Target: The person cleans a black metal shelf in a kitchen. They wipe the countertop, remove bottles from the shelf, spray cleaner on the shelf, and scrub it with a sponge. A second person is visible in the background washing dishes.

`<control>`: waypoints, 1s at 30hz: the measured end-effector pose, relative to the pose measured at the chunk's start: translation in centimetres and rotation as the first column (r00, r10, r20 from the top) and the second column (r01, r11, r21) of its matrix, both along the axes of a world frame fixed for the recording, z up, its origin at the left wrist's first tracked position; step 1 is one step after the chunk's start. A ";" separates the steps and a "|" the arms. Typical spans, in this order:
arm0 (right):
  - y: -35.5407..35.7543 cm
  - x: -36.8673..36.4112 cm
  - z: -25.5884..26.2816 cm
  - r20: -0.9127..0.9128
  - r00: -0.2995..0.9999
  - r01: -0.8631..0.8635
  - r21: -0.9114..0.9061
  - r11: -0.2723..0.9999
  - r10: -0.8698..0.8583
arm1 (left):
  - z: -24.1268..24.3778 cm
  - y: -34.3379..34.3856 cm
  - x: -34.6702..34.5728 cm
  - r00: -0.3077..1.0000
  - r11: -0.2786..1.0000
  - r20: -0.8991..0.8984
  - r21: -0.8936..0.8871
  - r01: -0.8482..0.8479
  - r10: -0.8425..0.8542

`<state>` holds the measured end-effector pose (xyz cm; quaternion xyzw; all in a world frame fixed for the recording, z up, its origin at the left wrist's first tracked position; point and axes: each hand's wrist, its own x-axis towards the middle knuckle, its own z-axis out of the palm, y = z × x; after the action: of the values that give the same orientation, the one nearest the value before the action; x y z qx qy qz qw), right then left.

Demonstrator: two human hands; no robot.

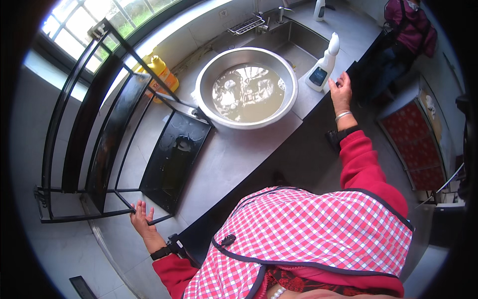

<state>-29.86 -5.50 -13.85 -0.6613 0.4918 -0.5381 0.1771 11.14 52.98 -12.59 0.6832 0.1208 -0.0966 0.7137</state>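
My left hand [143, 220] rests against the lower bar of a black metal rack [123, 202], its fingers spread; whether it grips the bar is unclear. The rack has several shelves and stands on the grey countertop [220, 160]. My right hand [341, 89] is raised at the counter's edge beside a white spray bottle [321, 73], fingers apart and slightly bent, holding nothing. Between my hands, a large metal basin [246, 125] of cloudy water [248, 93] sits on the counter. A black tray or shelf panel [175, 160] lies at the rack's base.
Behind the basin are a steel sink [298, 48] and a wire rack [246, 25]. A yellow jug [160, 74] stands near the window. Another white bottle [319, 10] is at the far end. A person in a maroon top [410, 26] is at the upper right, near a red-panelled cabinet [414, 138].
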 end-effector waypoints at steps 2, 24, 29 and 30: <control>-4.9 -1.4 1.7 -0.062 0.997 0.034 -0.061 0.998 -0.037 | -0.8 -1.2 -0.6 0.998 0.999 -0.054 -0.024 0.034 -0.035; -16.1 0.4 0.9 -0.097 0.940 -0.331 -0.024 0.943 0.327 | 1.2 -5.5 -3.9 0.904 0.683 0.364 0.603 -0.411 0.223; -13.0 -0.8 4.9 -0.008 0.877 -0.479 0.065 0.875 0.480 | 3.0 -13.5 -10.5 0.672 0.782 0.720 0.514 -0.352 -0.171; -12.1 -1.1 5.6 -0.030 0.866 -0.496 0.074 0.865 0.499 | 2.3 -16.2 -12.7 0.815 0.873 0.501 0.488 0.012 -0.291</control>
<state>-30.92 -17.61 -8.30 -0.7723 0.3260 -0.4422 0.3190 -1.54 36.74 -10.26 0.8385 -0.1308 0.0812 0.5227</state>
